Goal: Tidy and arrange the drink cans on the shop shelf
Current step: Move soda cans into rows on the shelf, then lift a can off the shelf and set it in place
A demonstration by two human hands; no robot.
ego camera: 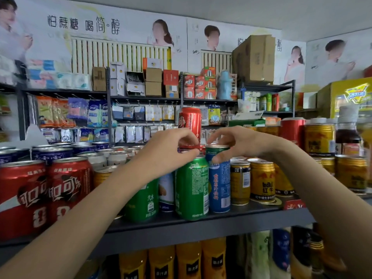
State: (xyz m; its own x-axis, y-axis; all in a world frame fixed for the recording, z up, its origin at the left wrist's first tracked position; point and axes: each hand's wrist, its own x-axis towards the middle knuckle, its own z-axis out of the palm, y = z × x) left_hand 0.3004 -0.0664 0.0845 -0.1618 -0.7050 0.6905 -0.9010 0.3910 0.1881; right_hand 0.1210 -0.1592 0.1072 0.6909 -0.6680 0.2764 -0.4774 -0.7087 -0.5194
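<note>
**Hands on the red can, mid-shelf**

Here, the left hand (171, 150) is pinching its fingers on the base of a red can (190, 125) — the can is standing upright, long axis vertical, raised above the row. The right hand (237, 143) is closing thumb and fingers on the top of a blue can (219, 178). A green Sprite can (192, 188) is sitting near the shelf (181, 224) front edge — gold cans (261, 180) are crowding the right.
</note>
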